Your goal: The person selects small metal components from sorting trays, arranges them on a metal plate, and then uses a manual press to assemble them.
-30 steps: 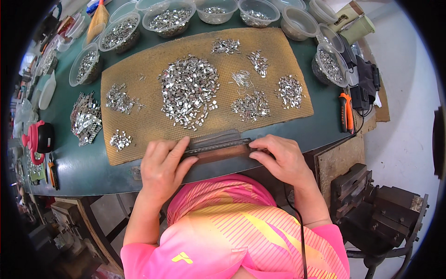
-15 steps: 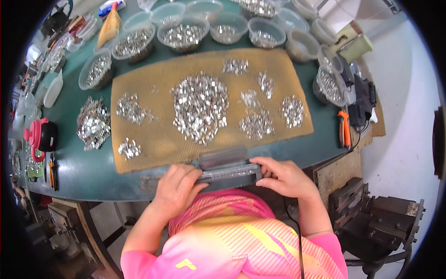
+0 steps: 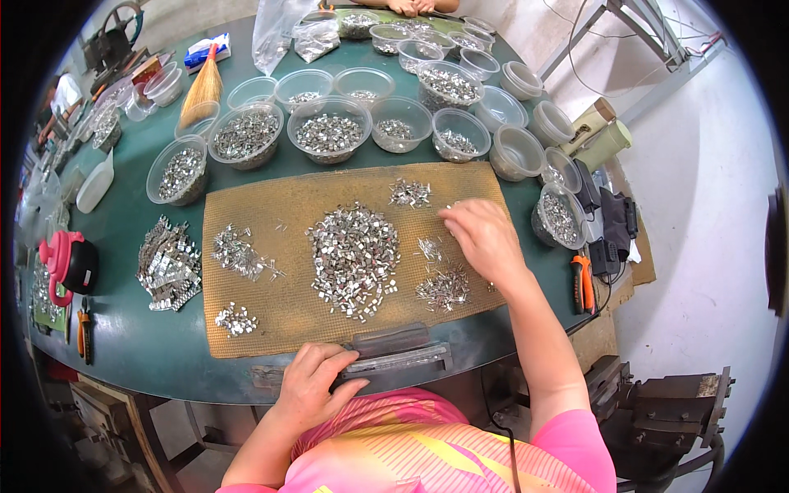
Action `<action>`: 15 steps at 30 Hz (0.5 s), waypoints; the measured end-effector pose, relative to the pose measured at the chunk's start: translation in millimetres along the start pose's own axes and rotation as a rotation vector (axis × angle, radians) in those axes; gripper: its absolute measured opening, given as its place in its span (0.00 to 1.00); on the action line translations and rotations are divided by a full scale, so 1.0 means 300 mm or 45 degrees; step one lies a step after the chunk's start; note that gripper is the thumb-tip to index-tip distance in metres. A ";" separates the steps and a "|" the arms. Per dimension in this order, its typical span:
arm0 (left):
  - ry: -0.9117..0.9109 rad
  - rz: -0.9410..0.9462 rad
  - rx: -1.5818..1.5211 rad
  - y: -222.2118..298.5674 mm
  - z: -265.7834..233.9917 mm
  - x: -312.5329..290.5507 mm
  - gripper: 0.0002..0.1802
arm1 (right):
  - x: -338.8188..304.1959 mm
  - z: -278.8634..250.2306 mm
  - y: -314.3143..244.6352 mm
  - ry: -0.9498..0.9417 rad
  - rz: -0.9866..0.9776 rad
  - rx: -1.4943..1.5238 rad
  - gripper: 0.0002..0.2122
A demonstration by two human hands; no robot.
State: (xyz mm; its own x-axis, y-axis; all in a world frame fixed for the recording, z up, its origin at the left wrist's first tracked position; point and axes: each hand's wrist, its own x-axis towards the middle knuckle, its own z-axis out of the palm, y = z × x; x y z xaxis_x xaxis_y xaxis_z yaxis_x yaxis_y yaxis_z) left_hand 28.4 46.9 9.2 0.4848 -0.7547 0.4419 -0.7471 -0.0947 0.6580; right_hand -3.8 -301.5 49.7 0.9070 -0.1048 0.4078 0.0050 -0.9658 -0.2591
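Note:
My left hand (image 3: 316,380) is closed at the left end of a long, narrow grey metal fixture (image 3: 403,360) at the table's front edge, thumb and fingers on either side of it. Behind the fixture lies a dark flat block (image 3: 390,338). My right hand (image 3: 486,240) reaches over the right part of a tan textured mat (image 3: 271,182), fingertips together and down at a small pile mostly hidden under them. What they pinch cannot be made out. A large heap of small shiny metal pieces (image 3: 353,263) sits mid-mat, with smaller piles (image 3: 444,287) around it.
Clear plastic bowls (image 3: 329,131) of metal pieces line the mat's far side. On the left are a heap of metal strips (image 3: 168,267), a pink-and-black pot (image 3: 70,263) and pliers (image 3: 85,330). Orange-handled pliers (image 3: 583,283) lie right. Another person's hands (image 3: 411,6) show at the far edge.
My right hand has left the fixture's right end and moved forward to the small pile on the mat's right. My left hand stays at the fixture. The view has tilted up.

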 end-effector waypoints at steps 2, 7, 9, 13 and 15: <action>0.017 -0.002 0.000 -0.008 0.000 0.003 0.25 | 0.045 0.070 0.051 0.087 -0.039 -0.138 0.05; 0.027 -0.046 -0.032 -0.001 -0.002 0.000 0.23 | 0.080 0.160 0.058 0.020 -0.048 -0.298 0.03; 0.065 -0.054 -0.062 0.008 0.003 0.001 0.20 | 0.089 0.160 0.067 -0.026 -0.024 -0.219 0.03; 0.072 -0.062 -0.091 -0.004 -0.006 0.020 0.19 | 0.097 0.108 0.060 -0.115 -0.025 -0.272 0.03; 0.103 -0.056 -0.039 -0.010 -0.024 0.026 0.17 | 0.097 0.114 0.046 -0.105 -0.063 -0.387 0.03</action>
State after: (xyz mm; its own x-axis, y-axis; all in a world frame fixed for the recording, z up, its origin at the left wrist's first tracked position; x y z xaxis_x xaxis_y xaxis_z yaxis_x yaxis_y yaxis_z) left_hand 37.6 46.1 15.2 0.5526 -0.6955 0.4592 -0.7109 -0.1058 0.6953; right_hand 37.1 -309.8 28.2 0.9399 -0.0485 0.3381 -0.0651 -0.9972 0.0379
